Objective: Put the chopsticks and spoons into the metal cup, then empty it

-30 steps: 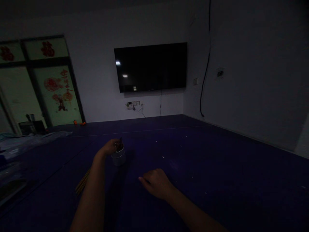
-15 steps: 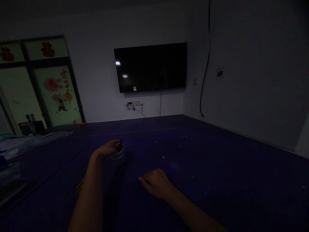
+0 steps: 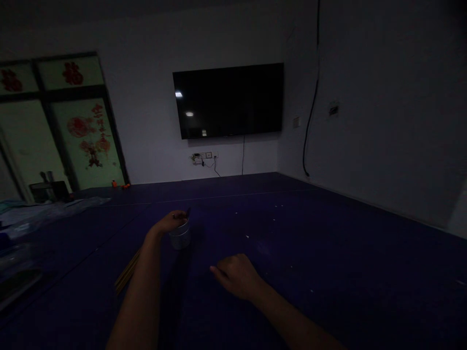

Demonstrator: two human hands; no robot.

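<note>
The room is dim. My left hand [image 3: 168, 222] reaches out over a small white round container [image 3: 180, 237] standing on the dark blue surface [image 3: 328, 253]. Its fingers are pinched on a thin dark stick [image 3: 187, 213] that pokes out above the container's mouth. My right hand [image 3: 236, 277] rests palm down on the surface nearer to me, fingers loosely curled, index finger pointing left, and holds nothing that I can see. Thin yellowish sticks [image 3: 127, 274] lie on the surface under my left forearm.
A black wall-mounted screen [image 3: 228, 100] hangs on the white back wall, with sockets and cables below it. A glass door with red decorations [image 3: 87, 141] is at left. Crumpled plastic sheeting [image 3: 44, 211] and dark items lie along the left edge.
My left hand has shifted slightly over the container with the thin stick still pinched. My right hand has stayed put.
</note>
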